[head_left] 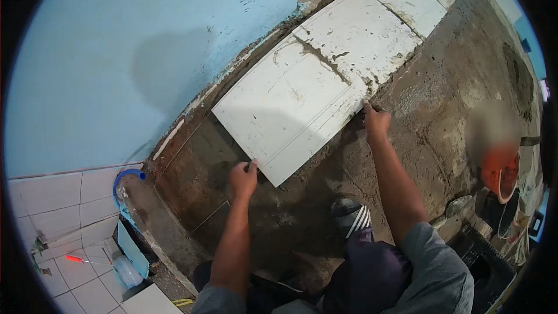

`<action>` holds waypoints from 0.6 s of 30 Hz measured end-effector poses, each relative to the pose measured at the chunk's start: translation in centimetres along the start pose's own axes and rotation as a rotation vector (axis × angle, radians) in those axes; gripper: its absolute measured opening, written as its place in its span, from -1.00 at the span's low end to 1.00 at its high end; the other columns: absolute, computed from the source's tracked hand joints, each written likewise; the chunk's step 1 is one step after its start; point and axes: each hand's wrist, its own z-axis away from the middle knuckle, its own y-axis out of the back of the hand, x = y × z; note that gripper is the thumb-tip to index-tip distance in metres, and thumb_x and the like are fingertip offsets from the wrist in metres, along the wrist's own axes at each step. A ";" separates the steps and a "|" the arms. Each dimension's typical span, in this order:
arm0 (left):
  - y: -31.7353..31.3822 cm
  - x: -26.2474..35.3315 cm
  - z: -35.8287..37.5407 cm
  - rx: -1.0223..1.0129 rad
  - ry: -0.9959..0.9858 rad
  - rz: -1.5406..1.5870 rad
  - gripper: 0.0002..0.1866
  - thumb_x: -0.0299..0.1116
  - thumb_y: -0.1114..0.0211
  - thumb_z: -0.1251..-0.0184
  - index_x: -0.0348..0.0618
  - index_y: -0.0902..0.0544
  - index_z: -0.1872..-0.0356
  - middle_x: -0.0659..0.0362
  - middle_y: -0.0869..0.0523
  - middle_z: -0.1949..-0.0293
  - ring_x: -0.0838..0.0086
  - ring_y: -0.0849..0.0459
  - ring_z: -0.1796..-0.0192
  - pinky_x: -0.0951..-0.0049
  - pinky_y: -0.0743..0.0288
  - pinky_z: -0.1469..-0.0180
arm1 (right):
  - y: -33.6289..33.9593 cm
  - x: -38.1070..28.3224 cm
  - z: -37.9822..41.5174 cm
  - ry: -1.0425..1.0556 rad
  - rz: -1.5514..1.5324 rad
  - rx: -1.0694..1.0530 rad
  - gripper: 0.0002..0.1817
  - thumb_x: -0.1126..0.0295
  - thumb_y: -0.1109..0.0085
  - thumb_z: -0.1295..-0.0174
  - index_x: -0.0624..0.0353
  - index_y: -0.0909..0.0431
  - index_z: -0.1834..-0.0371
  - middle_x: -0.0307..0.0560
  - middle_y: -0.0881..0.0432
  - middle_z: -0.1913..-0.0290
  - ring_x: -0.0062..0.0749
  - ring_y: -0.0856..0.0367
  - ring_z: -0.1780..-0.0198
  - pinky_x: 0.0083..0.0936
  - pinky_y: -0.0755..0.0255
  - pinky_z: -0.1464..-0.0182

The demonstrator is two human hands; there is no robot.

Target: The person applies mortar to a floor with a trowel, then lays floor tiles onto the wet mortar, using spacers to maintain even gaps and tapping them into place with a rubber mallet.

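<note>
A large white tile (279, 110), specked with mortar, lies at the near end of a row of white tiles (366, 35). My left hand (243, 179) grips its near edge, thumb and fingers closed on it, close to the lower corner. At the tile's right side, my right hand (376, 117) pinches the edge near the joint with the following tile. Wet grey mortar (314, 57) shows along that joint. Dark, damp ground lies below the tile's near edge.
A blue wall (145, 52) borders the row on the left. A blue pipe (131, 173), a red screwdriver (75, 259) and a clear bottle (127, 272) are at lower left. An orange bucket (501, 171) and a black crate (479, 264) stand right.
</note>
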 end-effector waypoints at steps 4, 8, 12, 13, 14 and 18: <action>-0.6 -0.5 -2.5 0.107 0.121 0.265 -0.50 -0.11 -0.37 -0.44 -0.32 -0.61 -0.18 -0.14 -0.74 -0.02 0.10 -0.73 0.00 0.12 -0.58 0.00 | -0.4 0.7 -0.6 -0.030 -0.106 -0.005 -0.65 0.19 -0.50 -0.20 0.34 -0.74 0.37 -0.11 -0.69 0.42 -0.46 -0.57 0.39 -0.37 -0.44 0.28; -0.3 1.3 -4.1 0.090 0.179 0.290 -0.36 -0.21 -0.35 -0.47 -0.41 -0.41 -0.41 -0.19 -0.62 -0.21 0.15 -0.69 -0.07 0.20 -0.61 -0.04 | 0.0 0.0 -0.6 -0.100 0.008 -0.025 -0.51 0.11 -0.54 -0.16 0.45 -0.75 0.23 0.19 -0.78 0.26 -0.19 -0.73 0.24 -0.21 -0.54 0.09; 0.4 3.1 -4.5 0.088 0.187 0.282 -0.31 -0.20 -0.36 -0.47 -0.42 -0.36 -0.45 -0.23 -0.55 -0.31 0.04 -0.62 -0.27 0.10 -0.58 -0.22 | 0.1 -0.5 0.3 -0.117 0.019 -0.025 -0.50 0.09 -0.54 -0.14 0.45 -0.73 0.34 0.16 -0.77 0.34 -0.19 -0.72 0.29 -0.21 -0.53 0.14; 0.7 4.0 -4.3 0.087 0.198 0.281 -0.31 -0.18 -0.35 -0.48 -0.40 -0.35 -0.46 -0.23 -0.52 -0.35 0.00 -0.59 -0.33 0.07 -0.55 -0.27 | 0.1 -0.6 0.3 -0.125 0.019 -0.035 -0.51 0.10 -0.55 -0.13 0.45 -0.72 0.34 0.16 -0.77 0.34 -0.19 -0.72 0.29 -0.21 -0.53 0.14; 0.7 4.1 -4.4 0.103 0.199 0.270 -0.31 -0.18 -0.36 -0.47 -0.41 -0.36 -0.46 -0.23 -0.53 -0.35 0.00 -0.59 -0.32 0.07 -0.55 -0.27 | 0.1 -0.6 0.3 -0.135 0.019 -0.045 -0.51 0.10 -0.55 -0.13 0.45 -0.72 0.35 0.16 -0.77 0.35 -0.20 -0.72 0.29 -0.21 -0.53 0.14; 0.6 4.5 -5.4 0.142 0.201 0.199 -0.30 -0.19 -0.40 -0.42 -0.44 -0.39 -0.42 -0.24 -0.56 -0.31 0.01 -0.62 -0.29 0.08 -0.57 -0.25 | 0.8 -1.4 0.0 -0.176 0.103 -0.080 -0.53 0.12 -0.56 -0.11 0.44 -0.72 0.38 0.16 -0.75 0.37 -0.20 -0.71 0.30 -0.20 -0.53 0.15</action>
